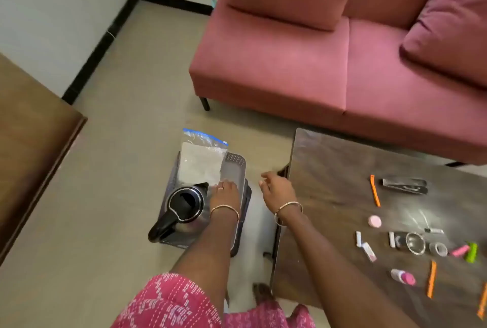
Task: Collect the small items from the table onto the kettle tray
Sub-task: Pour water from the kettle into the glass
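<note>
Resting on the tray on the floor beside the kettle, the left hand lies flat, fingers empty. The right hand hovers loosely open, empty. Small items remain on the worktop; next, reach right and pinch one.

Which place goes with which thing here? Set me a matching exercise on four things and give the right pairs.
Things:
1. kettle
2. zip bag
3. pink round pot
4. green clip

Places:
A. on the table, right of the pink tube near its right edge
B. on the tray, near end, spout pointing away from the person
C. on the table, below the upper orange strip
D. lying across the far end of the tray

Pairs: 1-B, 2-D, 3-C, 4-A
</note>
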A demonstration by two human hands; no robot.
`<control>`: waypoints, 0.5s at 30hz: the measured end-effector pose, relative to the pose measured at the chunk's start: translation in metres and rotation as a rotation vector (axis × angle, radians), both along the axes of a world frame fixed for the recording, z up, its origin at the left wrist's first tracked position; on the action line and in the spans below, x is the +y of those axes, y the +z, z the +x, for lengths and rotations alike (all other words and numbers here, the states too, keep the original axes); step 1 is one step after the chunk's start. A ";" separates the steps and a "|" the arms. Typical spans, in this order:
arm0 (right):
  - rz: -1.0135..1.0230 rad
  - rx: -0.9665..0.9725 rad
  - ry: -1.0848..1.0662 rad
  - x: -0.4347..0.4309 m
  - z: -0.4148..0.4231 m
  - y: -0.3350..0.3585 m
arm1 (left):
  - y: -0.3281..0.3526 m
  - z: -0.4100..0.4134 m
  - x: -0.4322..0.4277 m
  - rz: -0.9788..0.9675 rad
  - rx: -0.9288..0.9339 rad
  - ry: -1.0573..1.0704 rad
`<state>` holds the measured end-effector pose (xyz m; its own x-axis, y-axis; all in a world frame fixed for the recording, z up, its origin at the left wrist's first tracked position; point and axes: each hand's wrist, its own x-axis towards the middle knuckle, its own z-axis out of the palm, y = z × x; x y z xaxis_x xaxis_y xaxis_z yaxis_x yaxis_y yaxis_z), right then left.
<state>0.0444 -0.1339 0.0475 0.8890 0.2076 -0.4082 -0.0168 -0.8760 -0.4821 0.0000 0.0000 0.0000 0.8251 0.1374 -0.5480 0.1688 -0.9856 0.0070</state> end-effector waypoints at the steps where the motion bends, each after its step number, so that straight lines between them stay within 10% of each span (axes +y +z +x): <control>1: 0.031 -0.011 -0.047 -0.001 0.003 -0.006 | -0.008 0.007 0.000 0.034 0.016 -0.020; 15: 0.178 -0.096 -0.401 -0.001 -0.022 -0.055 | -0.088 0.033 0.024 0.009 0.040 -0.039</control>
